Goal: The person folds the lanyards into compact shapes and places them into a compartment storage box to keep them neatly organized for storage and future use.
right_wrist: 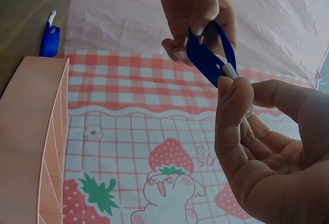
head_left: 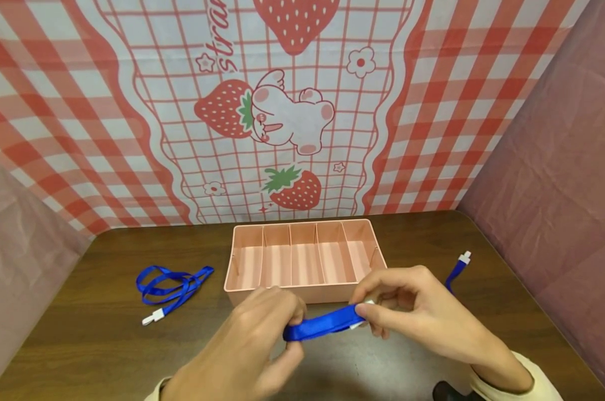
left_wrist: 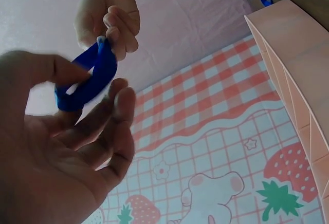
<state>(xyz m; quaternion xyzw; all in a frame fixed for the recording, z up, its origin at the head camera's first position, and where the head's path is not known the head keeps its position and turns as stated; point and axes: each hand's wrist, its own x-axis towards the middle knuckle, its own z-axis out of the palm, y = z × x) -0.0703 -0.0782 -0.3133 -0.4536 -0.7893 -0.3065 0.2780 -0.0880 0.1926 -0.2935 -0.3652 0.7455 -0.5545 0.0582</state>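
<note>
A blue lanyard [head_left: 324, 324], wound into a flat loop, is stretched between both hands in front of the pink box. My right hand [head_left: 422, 317] pinches its end with the white clip [right_wrist: 230, 71] between thumb and fingers. At the other end, my left hand [head_left: 247, 340] has its thumb and index finger in and around the loop [left_wrist: 97, 82], as the left wrist view shows; its remaining fingers are loosely bent. In the right wrist view the loop stands open between the two hands. Part of the clip is hidden by the right fingers.
A pink box [head_left: 277, 292] with several compartments stands behind the hands. Left of it lies a loosely coiled blue lanyard [head_left: 174, 284] with a white clip. Another blue lanyard [head_left: 454, 274] lies to the right, partly behind the right hand. A dark object [head_left: 447, 391] shows at the lower edge.
</note>
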